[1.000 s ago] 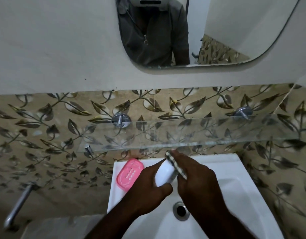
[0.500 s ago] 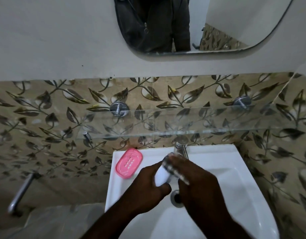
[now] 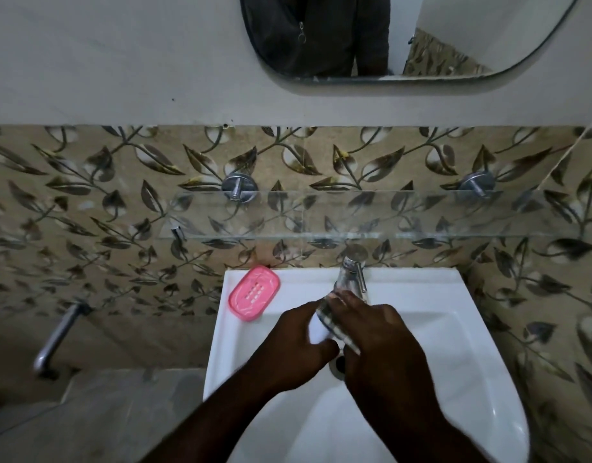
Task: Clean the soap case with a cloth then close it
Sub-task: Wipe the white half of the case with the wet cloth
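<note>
Over the white sink (image 3: pixel 455 329), my left hand (image 3: pixel 294 349) grips a white soap case part (image 3: pixel 318 332), fingers curled round it. My right hand (image 3: pixel 381 342) holds a striped cloth (image 3: pixel 334 324) against that white part; most of the cloth is hidden under my fingers. The pink soap case tray (image 3: pixel 254 292), with slots in its middle, lies on the sink's back left corner, apart from both hands.
A chrome tap (image 3: pixel 353 272) stands at the back of the sink just beyond my hands. A glass shelf (image 3: pixel 354 215) juts from the leaf-patterned tiles above it. A metal pipe (image 3: pixel 59 335) sticks out at the left. The drain (image 3: pixel 338 362) lies under my hands.
The view has tilted down, so the sink and hands sit lower from the shelf. My right hand with the cloth has shifted slightly along the white part; the pink tray has stayed put.
</note>
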`<state>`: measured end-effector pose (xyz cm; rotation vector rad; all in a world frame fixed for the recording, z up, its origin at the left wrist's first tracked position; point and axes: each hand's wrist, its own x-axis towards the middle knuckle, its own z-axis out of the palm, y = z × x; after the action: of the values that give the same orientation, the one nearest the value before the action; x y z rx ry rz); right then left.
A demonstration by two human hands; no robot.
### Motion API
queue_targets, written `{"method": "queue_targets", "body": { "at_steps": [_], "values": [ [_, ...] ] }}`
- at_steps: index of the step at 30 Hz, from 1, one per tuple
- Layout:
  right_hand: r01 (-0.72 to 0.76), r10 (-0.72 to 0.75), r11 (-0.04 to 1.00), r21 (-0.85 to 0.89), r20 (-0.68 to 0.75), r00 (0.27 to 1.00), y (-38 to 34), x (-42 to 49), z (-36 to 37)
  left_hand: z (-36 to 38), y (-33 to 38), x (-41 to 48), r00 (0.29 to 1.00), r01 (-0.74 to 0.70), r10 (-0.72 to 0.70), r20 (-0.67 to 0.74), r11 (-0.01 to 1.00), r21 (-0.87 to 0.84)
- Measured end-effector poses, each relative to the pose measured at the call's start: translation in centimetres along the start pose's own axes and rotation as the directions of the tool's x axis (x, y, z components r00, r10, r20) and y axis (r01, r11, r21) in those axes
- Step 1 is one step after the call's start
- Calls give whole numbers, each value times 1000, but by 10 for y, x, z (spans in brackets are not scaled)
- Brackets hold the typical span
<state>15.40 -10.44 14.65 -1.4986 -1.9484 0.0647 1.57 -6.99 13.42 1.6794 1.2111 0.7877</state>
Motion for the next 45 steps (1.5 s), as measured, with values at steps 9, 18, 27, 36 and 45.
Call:
{"method": "queue_targets", "body": {
  "at_steps": [9, 18, 27, 36, 45],
  "values": [
    [-86, 67, 985, 149, 124, 990, 5, -5, -5, 10, -7, -10, 998, 50, -49, -29, 998, 32],
    [10, -19, 995, 101, 91, 996, 1, -13, -18, 18, 0, -24, 998, 44, -43, -45, 999, 21],
    [1, -10, 996, 94, 95, 995, -10, -14, -16, 13, 2, -33, 997, 34, -34, -73, 999, -6],
    [-10, 0, 996, 87, 116, 993, -9, -5, -12, 6, 0, -33, 995, 30, -23, -100, 997, 69],
    [-62, 43, 980, 187, 102, 994, -4, 5, -17, 3, 7, -27, 994, 18, -12, -109, 998, 60]
  ]
}}
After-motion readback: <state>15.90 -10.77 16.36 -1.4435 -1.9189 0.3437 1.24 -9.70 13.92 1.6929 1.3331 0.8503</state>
